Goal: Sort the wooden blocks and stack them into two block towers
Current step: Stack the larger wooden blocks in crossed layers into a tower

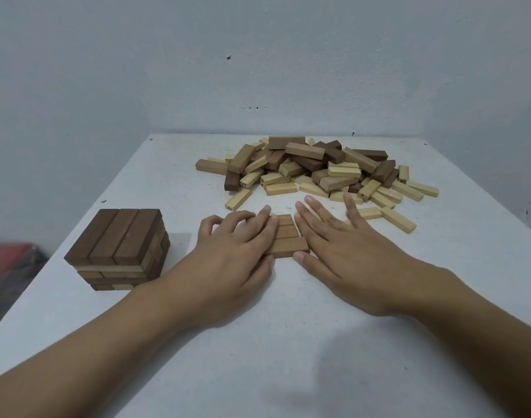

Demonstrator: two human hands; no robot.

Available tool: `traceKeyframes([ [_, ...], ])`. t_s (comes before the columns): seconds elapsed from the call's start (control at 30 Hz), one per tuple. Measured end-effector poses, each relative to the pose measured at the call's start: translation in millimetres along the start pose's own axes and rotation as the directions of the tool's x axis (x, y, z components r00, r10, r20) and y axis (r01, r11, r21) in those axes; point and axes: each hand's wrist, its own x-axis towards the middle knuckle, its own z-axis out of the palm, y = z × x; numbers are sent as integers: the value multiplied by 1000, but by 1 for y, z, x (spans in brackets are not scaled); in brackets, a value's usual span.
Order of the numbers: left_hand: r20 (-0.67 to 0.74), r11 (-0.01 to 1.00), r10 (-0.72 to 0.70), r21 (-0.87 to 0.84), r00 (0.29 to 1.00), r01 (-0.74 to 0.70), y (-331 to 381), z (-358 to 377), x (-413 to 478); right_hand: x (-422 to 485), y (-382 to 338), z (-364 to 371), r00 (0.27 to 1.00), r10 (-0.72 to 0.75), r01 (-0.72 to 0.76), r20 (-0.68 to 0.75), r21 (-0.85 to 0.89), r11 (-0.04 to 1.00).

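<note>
The left hand [234, 251] lies over the left ends of a row of three brown blocks [287, 236], its fingers bent down around them and its thumb at the near edge. The right hand [342, 251] is flat and holds nothing; its straight fingers press against the row's right ends. The row lies flat on the white table [288, 342], near the front and between the two hands. This looks like the squaring-up of the bottom layer of a second tower. To do it well, both hands should push inward evenly until the three blocks touch along their long sides and their ends line up. The palms should stay low so that no block tips or rides up on its neighbour, because a crooked base will make every later layer lean. The first tower [119, 251] stands well apart to the left, several layers high, with three dark blocks across its top. No box, tray or other container is in view. The unsorted stock is a loose pile [318, 170] of pale and brown blocks heaped on the far part of the table, with a few pale ones strayed out near the right fingertips. Past the table's left edge is a blurred red and blue thing [10, 257], and I cannot tell what it is.
</note>
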Motion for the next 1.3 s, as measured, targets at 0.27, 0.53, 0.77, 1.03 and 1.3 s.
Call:
traceKeyframes([
  [0.27,-45,996,2,84,999,2,6,7,2,3,-6,4,1000,-6,7,-7,38,999],
  [0.53,-27,993,1,121,1000,2,9,4,4,0,-9,0,1000,7,-7,-6,22,1000],
  [0.77,-37,996,17,93,999,-13,8,2,6,0,-9,0,1000,9,-9,6,8,1000],
  [1.03,-22,996,7,89,1000,-5,8,-2,6,6,5,-10,980,49,55,-193,501,864],
  [1.3,-85,981,-45,-190,995,28,2,-4,6,12,7,-7,952,24,197,-306,668,718],
])
